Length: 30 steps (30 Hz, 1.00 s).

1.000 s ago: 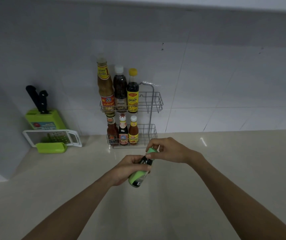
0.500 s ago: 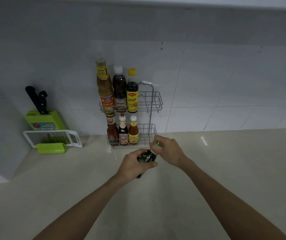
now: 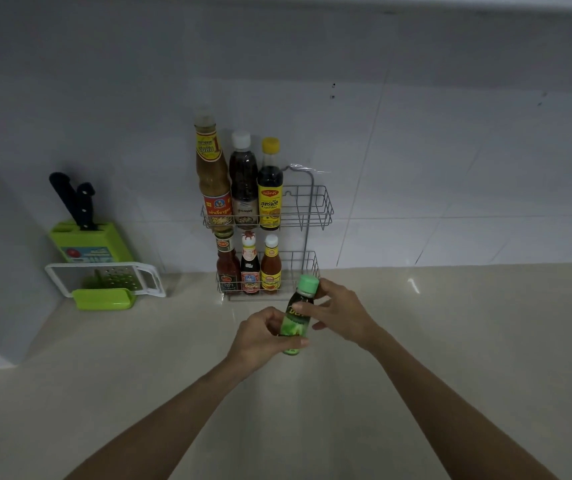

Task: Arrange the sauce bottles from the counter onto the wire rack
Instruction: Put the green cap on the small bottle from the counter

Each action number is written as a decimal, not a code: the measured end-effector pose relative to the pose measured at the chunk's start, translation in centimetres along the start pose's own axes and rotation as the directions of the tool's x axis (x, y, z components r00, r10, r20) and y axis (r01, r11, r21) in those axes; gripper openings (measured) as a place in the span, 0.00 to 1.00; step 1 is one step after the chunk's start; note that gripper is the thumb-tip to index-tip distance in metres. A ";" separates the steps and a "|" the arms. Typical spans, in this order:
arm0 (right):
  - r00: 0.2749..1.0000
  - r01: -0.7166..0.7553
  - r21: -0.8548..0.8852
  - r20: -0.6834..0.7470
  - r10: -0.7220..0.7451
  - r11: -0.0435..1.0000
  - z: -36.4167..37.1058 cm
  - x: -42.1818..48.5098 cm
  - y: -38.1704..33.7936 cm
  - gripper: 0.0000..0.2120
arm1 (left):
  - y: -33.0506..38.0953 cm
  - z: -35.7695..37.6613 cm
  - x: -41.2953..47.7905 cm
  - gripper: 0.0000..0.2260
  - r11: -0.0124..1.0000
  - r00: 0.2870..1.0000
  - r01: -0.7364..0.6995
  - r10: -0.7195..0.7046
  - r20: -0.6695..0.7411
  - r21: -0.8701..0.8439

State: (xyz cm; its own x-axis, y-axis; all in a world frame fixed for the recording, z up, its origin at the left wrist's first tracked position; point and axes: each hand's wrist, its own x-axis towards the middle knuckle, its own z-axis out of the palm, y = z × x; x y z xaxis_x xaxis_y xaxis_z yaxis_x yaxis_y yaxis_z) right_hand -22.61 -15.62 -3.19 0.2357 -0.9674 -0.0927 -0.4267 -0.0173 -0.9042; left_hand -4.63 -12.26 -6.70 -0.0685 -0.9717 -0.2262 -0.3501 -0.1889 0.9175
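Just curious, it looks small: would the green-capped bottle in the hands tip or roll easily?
Probably light: the green-capped bottle is small in the grip of the left hand. Tall and narrow, it may tip if bumped. Its round body would likely roll lying down.

Wall (image 3: 451,150): pale glossy tiles, grey grout lines, upper frame. Counter (image 3: 104,393): beige, polished, lower frame. Green knife block (image 3: 94,242): far left. Light: dim.

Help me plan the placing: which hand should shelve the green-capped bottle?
Probably right: the right hand holds the bottle at its neck, beside the wire rack's free lower-right slot; the left hand wraps its base.
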 end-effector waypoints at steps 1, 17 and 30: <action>1.000 -0.020 0.038 -0.006 0.020 0.999 0.1 0.2 0.3 0.20 | -0.1 0.1 0.3 0.20 1.000 1.000 -0.008 0.008 0.003 0.029; 0.966 0.109 -0.158 -0.214 -0.142 0.981 1.6 11.7 3.8 0.14 | 1.4 -2.5 9.6 0.36 0.999 0.999 -0.047 0.047 0.009 -0.026; 0.993 -0.120 -0.312 -0.024 0.119 0.943 2.3 17.0 5.5 0.18 | -2.4 -2.4 12.9 0.44 0.999 0.998 0.033 -0.033 0.050 -0.001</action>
State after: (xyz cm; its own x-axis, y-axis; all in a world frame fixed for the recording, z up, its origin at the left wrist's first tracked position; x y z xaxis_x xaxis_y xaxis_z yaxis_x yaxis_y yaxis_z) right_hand -18.97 -31.58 -10.66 0.1622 -0.9684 -0.1893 -0.7027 0.0214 -0.7112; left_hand -2.45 -24.63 -11.04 -0.1038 -0.9564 -0.2729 -0.3515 -0.2214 0.9096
